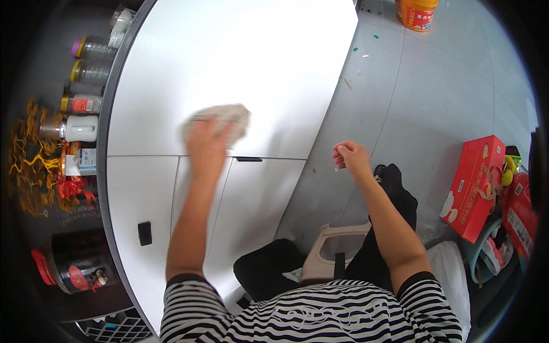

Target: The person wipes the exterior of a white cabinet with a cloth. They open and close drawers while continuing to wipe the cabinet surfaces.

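Observation:
My left hand [207,136] presses a greyish-beige cloth [233,118] against the front of a white cabinet [266,64]. Both hand and cloth are slightly blurred. Just below the cloth runs the seam between the upper panel and the smaller doors, where a black handle [248,159] sits. My right hand [351,156] hangs in the air over the grey tiled floor [437,90], to the right of the cabinet. Its fingers are loosely curled and nothing shows in them. A second black handle [145,233] is on the door at the lower left.
Along the cabinet's dark top stand jars [92,72], a white-handled jug [80,128], a golden ornamental tree [38,160] and a large dark jar [79,261]. Bits of litter [356,49] dot the floor. An orange bucket [418,15], red box [474,188] and beige plastic stool [315,257] surround me.

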`<control>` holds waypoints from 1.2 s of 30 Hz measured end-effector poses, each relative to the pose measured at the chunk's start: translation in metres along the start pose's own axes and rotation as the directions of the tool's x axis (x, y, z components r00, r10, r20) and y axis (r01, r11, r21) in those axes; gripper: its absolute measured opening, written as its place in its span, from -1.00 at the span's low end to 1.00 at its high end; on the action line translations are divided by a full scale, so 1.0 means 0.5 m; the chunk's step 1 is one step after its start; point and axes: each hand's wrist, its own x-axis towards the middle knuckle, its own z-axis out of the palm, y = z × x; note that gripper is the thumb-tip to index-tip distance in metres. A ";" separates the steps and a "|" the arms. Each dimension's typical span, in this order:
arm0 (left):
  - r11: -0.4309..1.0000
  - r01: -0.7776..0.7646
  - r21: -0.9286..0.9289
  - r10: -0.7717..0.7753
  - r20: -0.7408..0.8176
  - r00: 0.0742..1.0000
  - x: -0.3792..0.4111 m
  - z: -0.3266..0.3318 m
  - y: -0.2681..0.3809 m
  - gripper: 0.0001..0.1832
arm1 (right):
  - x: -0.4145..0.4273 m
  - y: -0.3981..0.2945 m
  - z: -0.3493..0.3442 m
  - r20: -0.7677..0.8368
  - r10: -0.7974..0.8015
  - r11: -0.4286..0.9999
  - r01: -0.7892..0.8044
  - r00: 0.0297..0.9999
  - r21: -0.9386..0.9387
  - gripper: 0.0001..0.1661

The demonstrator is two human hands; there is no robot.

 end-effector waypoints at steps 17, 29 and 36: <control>0.974 -0.226 0.024 0.213 0.260 0.942 0.145 0.374 0.157 -0.75 | 0.123 0.031 0.051 0.045 -0.020 0.935 0.034 0.999 -0.354 -0.79; 0.972 0.022 -0.233 0.075 0.401 0.913 -0.220 0.063 0.155 -0.62 | 0.130 0.003 0.051 0.086 -0.022 0.960 0.046 0.996 -0.277 -0.80; 0.999 0.030 0.011 -0.029 0.749 0.662 -0.420 0.064 0.145 -0.35 | 0.115 -0.002 0.057 0.144 0.095 0.946 -0.044 0.985 -0.321 -0.74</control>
